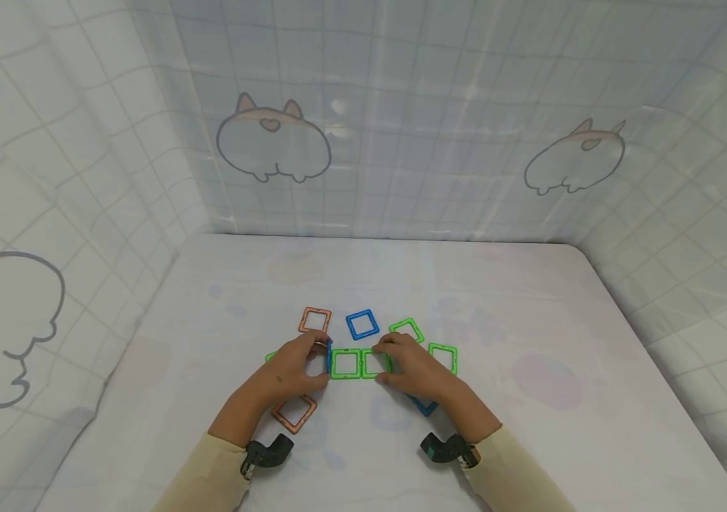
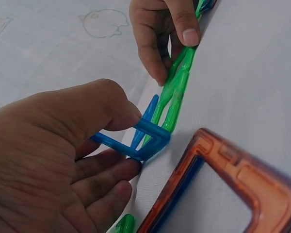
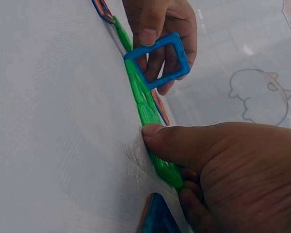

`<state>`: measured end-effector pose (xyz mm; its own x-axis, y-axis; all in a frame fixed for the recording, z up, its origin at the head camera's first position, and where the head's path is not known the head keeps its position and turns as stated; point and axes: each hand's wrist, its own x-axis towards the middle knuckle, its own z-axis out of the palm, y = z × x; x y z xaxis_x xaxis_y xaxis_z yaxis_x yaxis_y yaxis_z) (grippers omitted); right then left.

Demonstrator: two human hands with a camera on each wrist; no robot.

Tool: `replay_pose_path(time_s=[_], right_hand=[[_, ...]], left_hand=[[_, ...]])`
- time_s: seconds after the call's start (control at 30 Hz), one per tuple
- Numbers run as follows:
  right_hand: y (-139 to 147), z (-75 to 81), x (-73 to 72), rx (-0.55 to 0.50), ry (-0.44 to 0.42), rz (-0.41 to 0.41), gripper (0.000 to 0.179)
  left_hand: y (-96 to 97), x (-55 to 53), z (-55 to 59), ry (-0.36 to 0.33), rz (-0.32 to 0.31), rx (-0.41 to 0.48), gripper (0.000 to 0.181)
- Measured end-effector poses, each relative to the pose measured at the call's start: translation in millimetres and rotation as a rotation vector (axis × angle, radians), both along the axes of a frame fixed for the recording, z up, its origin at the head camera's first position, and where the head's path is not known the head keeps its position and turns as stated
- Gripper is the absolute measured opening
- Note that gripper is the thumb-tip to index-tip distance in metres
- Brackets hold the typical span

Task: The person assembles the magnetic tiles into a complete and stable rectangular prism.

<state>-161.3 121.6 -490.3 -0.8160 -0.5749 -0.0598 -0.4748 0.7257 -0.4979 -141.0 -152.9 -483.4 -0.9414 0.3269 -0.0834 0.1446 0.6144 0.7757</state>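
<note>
Half-closed hands (image 1: pixel 289 368): left pinches an upright, hollow blue square (image 1: pixel 329 359); right (image 1: pixel 416 368), a translucent green square (image 1: pixel 369 375).

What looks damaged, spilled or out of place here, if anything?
Nothing looks damaged or spilled. The upright blue square beside two green squares is held there by the left hand, so nothing stands out.
</note>
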Motion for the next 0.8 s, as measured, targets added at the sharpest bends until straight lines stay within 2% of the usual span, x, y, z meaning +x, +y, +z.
replay_pose_path(time_s=[0.27,0.47,0.8], right_hand=[[-0.1,-0.7,0.1,0.010,0.007,-0.005,0.054],[-2.3,1.8,1.3,0.007,0.014,-0.005,0.053],[2.5,1.2,3.8,0.004,0.079,-0.020,0.055]], left_hand=[[-2.3,-0.6,-1.8,-0.025,-0.020,0.060,0.061],[-3.4,-0.3,-1.9,-0.016,-0.022,0.051,0.061],[-6.1,-1.1,-7.8,-0.005,-0.039,0.061,0.062]])
